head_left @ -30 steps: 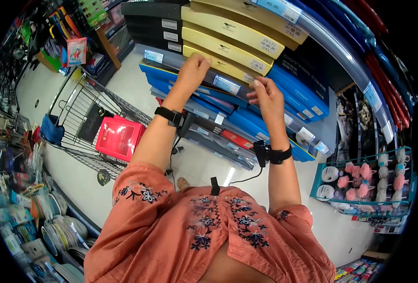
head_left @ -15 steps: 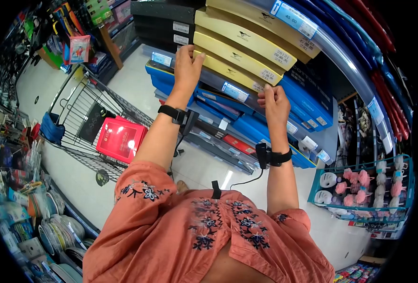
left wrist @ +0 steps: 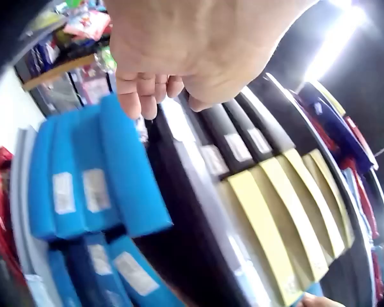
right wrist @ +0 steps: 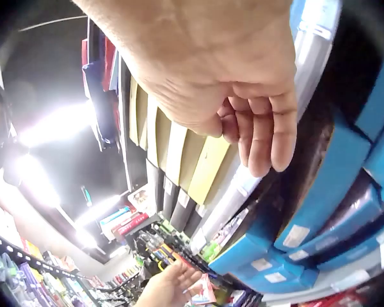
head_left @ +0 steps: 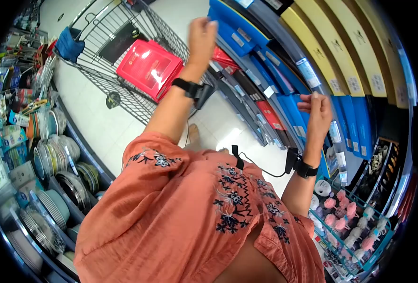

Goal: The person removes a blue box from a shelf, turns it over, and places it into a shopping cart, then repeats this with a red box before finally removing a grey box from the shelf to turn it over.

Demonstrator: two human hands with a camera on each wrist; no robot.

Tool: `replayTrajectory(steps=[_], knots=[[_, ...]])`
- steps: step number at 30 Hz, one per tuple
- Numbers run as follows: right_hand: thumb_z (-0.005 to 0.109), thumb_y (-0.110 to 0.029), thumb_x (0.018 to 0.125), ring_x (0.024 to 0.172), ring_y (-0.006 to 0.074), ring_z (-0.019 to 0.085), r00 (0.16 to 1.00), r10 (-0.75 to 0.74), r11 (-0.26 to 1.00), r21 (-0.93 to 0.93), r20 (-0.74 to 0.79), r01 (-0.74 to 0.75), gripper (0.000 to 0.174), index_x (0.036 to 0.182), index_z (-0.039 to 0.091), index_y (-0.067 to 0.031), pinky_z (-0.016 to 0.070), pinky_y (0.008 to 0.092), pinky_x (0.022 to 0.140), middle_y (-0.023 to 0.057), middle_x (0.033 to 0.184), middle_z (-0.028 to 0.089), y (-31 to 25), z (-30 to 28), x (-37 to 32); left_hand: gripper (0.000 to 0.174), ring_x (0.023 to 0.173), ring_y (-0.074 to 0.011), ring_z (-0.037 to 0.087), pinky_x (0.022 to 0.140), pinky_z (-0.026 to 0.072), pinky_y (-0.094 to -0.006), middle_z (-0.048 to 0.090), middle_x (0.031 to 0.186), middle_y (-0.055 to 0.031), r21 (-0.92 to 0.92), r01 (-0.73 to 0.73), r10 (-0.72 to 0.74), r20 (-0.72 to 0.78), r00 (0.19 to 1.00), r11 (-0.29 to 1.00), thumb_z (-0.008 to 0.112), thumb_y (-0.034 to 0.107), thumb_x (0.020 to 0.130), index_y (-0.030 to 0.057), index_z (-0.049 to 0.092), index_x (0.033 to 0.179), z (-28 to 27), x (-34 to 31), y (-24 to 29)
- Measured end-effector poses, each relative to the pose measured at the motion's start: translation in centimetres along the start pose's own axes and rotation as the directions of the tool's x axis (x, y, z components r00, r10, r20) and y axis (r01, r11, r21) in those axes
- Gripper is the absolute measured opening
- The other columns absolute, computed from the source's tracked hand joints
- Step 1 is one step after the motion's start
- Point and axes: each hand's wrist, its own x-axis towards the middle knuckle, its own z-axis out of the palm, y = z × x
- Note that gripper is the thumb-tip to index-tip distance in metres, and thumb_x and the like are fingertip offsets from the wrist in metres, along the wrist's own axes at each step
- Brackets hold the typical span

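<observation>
My left hand (head_left: 202,42) is in the air between the shopping cart (head_left: 93,75) and the shelf of flat boxes, its fingers loosely bent around nothing. A red box (head_left: 150,68) lies in the cart. In the left wrist view, blue boxes (left wrist: 134,173) and yellow boxes (left wrist: 265,230) stand beyond the fingers. My right hand (head_left: 317,113) hangs in front of the shelf's clear edge strip (head_left: 308,73), holding nothing. Its loosely curled fingers (right wrist: 262,137) show in the right wrist view, overlapping the strip and the dark gap beside the blue boxes.
Below the shelf's edge strip, blue boxes (head_left: 270,66) fill a lower shelf. Pink and white items sit in a teal wire basket (head_left: 383,236) at right. Plates (head_left: 53,207) and other kitchenware line the left side. A blue cloth (head_left: 70,44) hangs on the cart.
The head view has swung left, bringing the cart nearer the centre. Both hands have come away from the yellow boxes, the left one towards the cart.
</observation>
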Motion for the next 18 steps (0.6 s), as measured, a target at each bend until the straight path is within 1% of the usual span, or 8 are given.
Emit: replayTrajectory(steps=[1,2,3,6,11,12,15,18], knots=[[0.056,-0.025,0.105,0.072,0.0174,0.069,0.998,0.048,0.999,0.006,0.048,-0.048,0.026,0.095,0.059,-0.0018,0.0562,0.0295,0.064,0.0145,0.090,0.072,0.6,1.1,-0.2,0.034,0.096,-0.0279,0.060,0.089,0.0493,-0.0378,0.062,0.108,-0.0164,0.023,0.118,-0.116,-0.056,0.992,0.993,0.069,0.021,0.093,-0.0023,0.061,0.115,-2.7,0.5,-5.0],[0.056,-0.026,0.105,0.072,0.0175,0.069,0.991,0.098,0.995,0.009,0.095,-0.100,0.026,0.095,0.059,-0.0019,0.0563,0.0295,0.064,0.0144,0.090,0.072,1.1,2.3,-0.7,0.035,0.098,-0.0280,0.059,0.091,0.0480,-0.0390,0.061,0.109,-0.0176,0.240,0.004,0.028,-0.127,0.991,0.971,0.066,0.021,0.093,-0.0054,0.060,0.115,-6.1,0.7,-8.2],[0.056,-0.026,0.105,0.072,0.0175,0.069,0.978,0.151,0.988,0.009,0.141,-0.154,0.025,0.096,0.059,-0.0021,0.0565,0.0295,0.064,0.0143,0.091,0.072,1.5,3.4,-1.2,0.035,0.100,-0.0298,0.059,0.092,0.0470,-0.0407,0.060,0.109,-0.0200,0.174,0.133,-0.097,-0.199,0.975,0.976,0.063,0.020,0.094,-0.0081,0.059,0.115,-9.1,0.5,-9.4],[0.056,-0.025,0.105,0.074,0.0174,0.070,0.924,0.250,0.966,-0.006,0.289,-0.259,0.024,0.102,0.061,-0.0017,0.0563,0.0287,0.065,0.0136,0.092,0.072,3.4,7.0,-1.7,0.050,0.109,-0.0370,0.059,0.094,0.0470,-0.0448,0.060,0.117,-0.0300,0.510,0.422,-0.317,-0.284,0.905,0.749,0.063,0.025,0.091,-0.0167,0.056,0.117,-19.0,-1.0,-17.2],[0.057,-0.026,0.104,0.075,0.0155,0.069,0.818,0.322,0.941,-0.065,0.476,-0.333,0.027,0.107,0.063,0.0000,0.0556,0.0282,0.068,0.0111,0.095,0.072,4.1,12.3,-2.7,0.066,0.118,-0.0455,0.062,0.101,0.0481,-0.0449,0.059,0.127,-0.0395,0.345,0.784,-0.592,-0.517,0.618,0.517,0.067,0.029,0.086,-0.0225,0.054,0.124,-25.9,-6.6,-27.2],[0.057,-0.026,0.103,0.077,0.0148,0.069,0.802,0.333,0.939,-0.097,0.496,-0.330,0.027,0.109,0.063,0.0003,0.0555,0.0278,0.069,0.0110,0.095,0.072,4.0,13.1,-2.8,0.066,0.116,-0.0452,0.063,0.101,0.0493,-0.0442,0.061,0.126,-0.0378,0.309,0.830,-0.655,-0.512,0.556,0.464,0.068,0.032,0.086,-0.0223,0.055,0.122,-25.1,-7.0,-24.5],[0.057,-0.025,0.103,0.079,0.0146,0.069,0.774,0.347,0.934,-0.118,0.529,-0.338,0.027,0.110,0.063,0.0006,0.0554,0.0276,0.071,0.0111,0.096,0.072,3.7,14.3,-3.1,0.072,0.115,-0.0410,0.064,0.097,0.0515,-0.0434,0.061,0.127,-0.0360,0.334,0.852,-0.647,-0.554,0.524,0.404,0.071,0.037,0.086,-0.0225,0.053,0.123,-26.8,-8.0,-27.8],[0.057,-0.024,0.103,0.080,0.0141,0.069,0.763,0.394,0.916,-0.150,0.513,-0.372,0.026,0.111,0.063,0.0000,0.0554,0.0277,0.072,0.0110,0.098,0.072,3.8,14.6,-3.3,0.071,0.110,-0.0351,0.066,0.091,0.0536,-0.0458,0.063,0.127,-0.0269,0.086,0.846,-0.776,-0.357,0.520,0.527,0.071,0.042,0.089,-0.0142,0.053,0.129,-29.6,-8.9,-31.7]])
